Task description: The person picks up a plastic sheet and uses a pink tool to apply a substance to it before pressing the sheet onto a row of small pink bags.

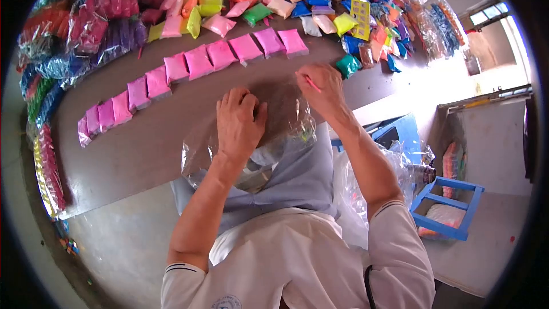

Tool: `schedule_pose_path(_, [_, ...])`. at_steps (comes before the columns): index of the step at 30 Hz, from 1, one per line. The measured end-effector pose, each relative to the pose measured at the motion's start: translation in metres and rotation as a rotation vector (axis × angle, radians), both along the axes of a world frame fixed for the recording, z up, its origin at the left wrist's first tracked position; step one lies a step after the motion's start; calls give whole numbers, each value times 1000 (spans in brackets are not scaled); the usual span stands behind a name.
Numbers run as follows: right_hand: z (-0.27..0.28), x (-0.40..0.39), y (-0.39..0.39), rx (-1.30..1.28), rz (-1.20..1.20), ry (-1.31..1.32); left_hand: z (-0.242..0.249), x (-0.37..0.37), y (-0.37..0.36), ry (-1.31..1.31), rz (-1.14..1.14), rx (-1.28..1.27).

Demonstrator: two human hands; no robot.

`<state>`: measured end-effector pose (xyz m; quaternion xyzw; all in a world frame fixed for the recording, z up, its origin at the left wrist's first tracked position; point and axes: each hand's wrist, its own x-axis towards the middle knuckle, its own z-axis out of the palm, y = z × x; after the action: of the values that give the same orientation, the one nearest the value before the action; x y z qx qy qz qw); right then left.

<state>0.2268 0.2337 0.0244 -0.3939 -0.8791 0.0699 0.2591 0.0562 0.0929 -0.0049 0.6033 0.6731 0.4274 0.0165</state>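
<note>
Pressing the clear bag [251,143] flat with left hand [239,123] fingers released; right hand [321,87] fingers pinching a pink stick [313,84]; pink packets [197,68] lining the surface [143,149], none yet bagged.

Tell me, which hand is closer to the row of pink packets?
The right. The right hand, pinching a thin pink stick, sits just below the row of pink packets. The left hand lies farther down on the clear plastic bag.

clear plastic bag [283,123]: transparent, crinkled, laid flat at the near edge of the surface, partly overhanging it | thin pink stick [313,84]: short, slender, tilted, held above the bag's far right corner, near the row of pink packets
</note>
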Motion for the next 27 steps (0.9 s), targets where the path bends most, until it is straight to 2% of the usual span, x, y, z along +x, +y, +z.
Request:
schedule_pose_path(2, [4,-4,-21,-13,128,70,1,0,0,-4,4,-20])
schedule_pose_path(4, [-2,-1,-30,-63,160,20,1,0,0,-6,-8,-30])
schedule_pose_path(6, [-20,14,-10,-33,-40,155,1,2,0,-5,5,-27])
schedule_pose_path(7, [-17,20,2,97,-97,169,1,1,0,2,21,-23])
schedule_pose_path(8, [-19,28,2,96,-101,175,1,0,-1,8,17,-25])
schedule_pose_path(11, [7,35,-15,-254,-242,309,0,1,0,-15,2,-9])
schedule_pose_path(12, [8,38,-20,-255,-249,311,0,1,0,-6,8,3])
schedule_pose_path(14, [8,42,-26,-438,-194,368,0,2,0,6,14,13])
schedule_pose_path(15, [5,39,-28,-443,-195,373,0,1,0,10,14,8])
schedule_pose_path(17, [0,25,-31,-214,-11,361,0,1,1,22,7,6])
schedule_pose_path(18, [0,15,-33,-214,-16,367,1,1,1,32,7,7])
schedule_pose_path(20, [1,1,-34,-105,186,172,0,1,1,42,-1,4])
schedule_pose_path(21, [-11,2,-27,-34,73,57,-2,0,2,39,7,-25])
schedule_pose_path(22, [-16,10,-14,-41,63,59,-3,0,0,37,11,-59])
schedule_pose_path(24, [-17,31,17,-126,-152,299,-1,-2,0,48,14,-23])
schedule_pose_path(25, [-7,33,13,-131,-148,298,0,-1,-1,54,21,11])
schedule_pose_path(27, [12,46,-6,-329,-96,324,0,0,-2,46,17,20])
